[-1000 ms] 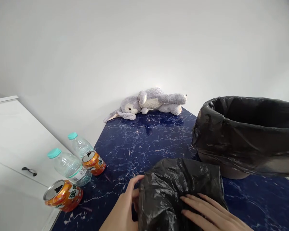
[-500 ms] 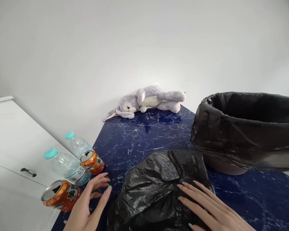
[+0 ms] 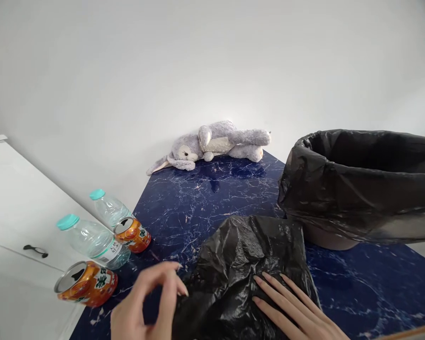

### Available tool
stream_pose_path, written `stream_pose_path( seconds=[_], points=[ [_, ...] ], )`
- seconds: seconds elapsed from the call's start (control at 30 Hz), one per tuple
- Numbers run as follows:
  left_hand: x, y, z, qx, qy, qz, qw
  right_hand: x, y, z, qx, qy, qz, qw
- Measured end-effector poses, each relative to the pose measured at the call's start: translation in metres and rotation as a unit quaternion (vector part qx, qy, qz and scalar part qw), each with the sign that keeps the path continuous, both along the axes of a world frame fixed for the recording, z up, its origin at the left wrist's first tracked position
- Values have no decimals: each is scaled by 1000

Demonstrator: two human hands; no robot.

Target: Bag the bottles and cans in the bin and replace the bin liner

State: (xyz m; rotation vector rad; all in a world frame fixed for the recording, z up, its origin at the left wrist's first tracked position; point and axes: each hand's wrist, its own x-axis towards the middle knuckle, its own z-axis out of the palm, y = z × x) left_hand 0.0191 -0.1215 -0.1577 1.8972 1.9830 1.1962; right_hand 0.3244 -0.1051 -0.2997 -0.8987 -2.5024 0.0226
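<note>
A crumpled black plastic bag (image 3: 233, 255) lies on the blue marbled tabletop in front of me. My right hand (image 3: 290, 304) rests flat on the bag's right part, fingers stretched out and pressing on it. My left hand (image 3: 150, 297) is at the bag's left edge, fingers bent and thumb raised, with no held thing visible. Whether its fingertips touch the plastic is hard to make out. Left of that hand stand an orange drink can (image 3: 88, 283) and a second orange can (image 3: 132, 234). Two clear bottles with turquoise caps, a nearer bottle (image 3: 95, 243) and a farther bottle (image 3: 111, 208), stand beside them.
A bin (image 3: 329, 236) lined with a black bag (image 3: 340, 198) stands at the right. Against the wall at the back lies a grey plush rabbit (image 3: 216, 144). A white cabinet (image 3: 17, 198) is at the left, past the edge of the blue tabletop (image 3: 184, 208).
My left hand has moved right to the bag and its fingers have bent in. The bag's left side has shifted inward. The right hand has slid slightly left on the bag.
</note>
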Motion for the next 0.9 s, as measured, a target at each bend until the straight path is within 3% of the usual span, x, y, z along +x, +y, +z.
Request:
stream_pose_path(
  seconds=[0.07, 0.2, 0.33, 0.5, 0.67, 0.8, 0.9],
  points=[
    [-14, 12, -2, -50, 4, 41, 998, -3, -2, 0, 12, -2, -14, 1000],
    [-19, 31, -23, -214, 47, -11, 976, -10, -6, 0, 43, -1, -54, 998],
    [-1, 35, -38, -284, 49, -33, 957, -10, -6, -1, 37, 19, -61, 997],
    [9, 42, -23, -238, 28, -25, 970, -6, -5, -2, -13, 37, -52, 998],
    [-5, 46, -4, -211, -40, -48, 975, -4, -7, -3, -39, 47, -57, 996],
    [-32, 51, 8, -150, -55, 19, 987, 0, -4, -4, -32, 43, -62, 997],
    [-53, 57, 5, -142, -16, 79, 987, 4, 2, -2, 15, 22, -69, 997]
  ],
)
